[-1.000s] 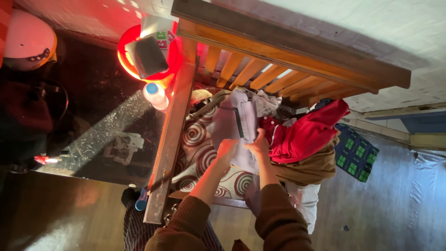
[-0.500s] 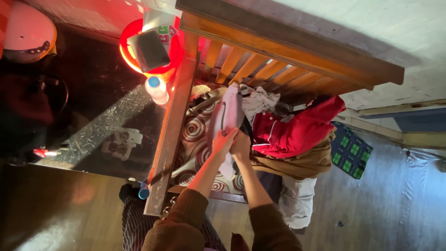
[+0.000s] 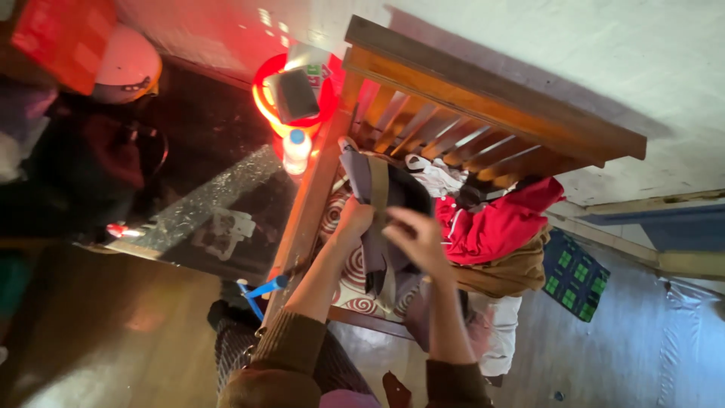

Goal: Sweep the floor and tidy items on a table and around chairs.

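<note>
Both my hands are over a bed heaped with clothes. My left hand [image 3: 355, 219] grips the edge of a grey-purple garment with an olive band [image 3: 377, 193] and holds it up off the spiral-patterned sheet [image 3: 332, 215]. My right hand [image 3: 415, 238] curls around the same garment's right side, just beside a dark fold of it. The garment's lower part hangs down between my forearms.
A red garment [image 3: 498, 223] lies on a brown one [image 3: 506, 272] to the right. The slatted wooden headboard [image 3: 491, 106] stands behind. On the left are a red tub [image 3: 321, 109], a water bottle [image 3: 296, 149] and a white helmet [image 3: 124, 68]; a green checked mat [image 3: 575, 273] lies at the right.
The pale lilac garment I held is out of my hands; they now hold up a darker garment with an olive band. The view has swung, shifting the bed rightward.
</note>
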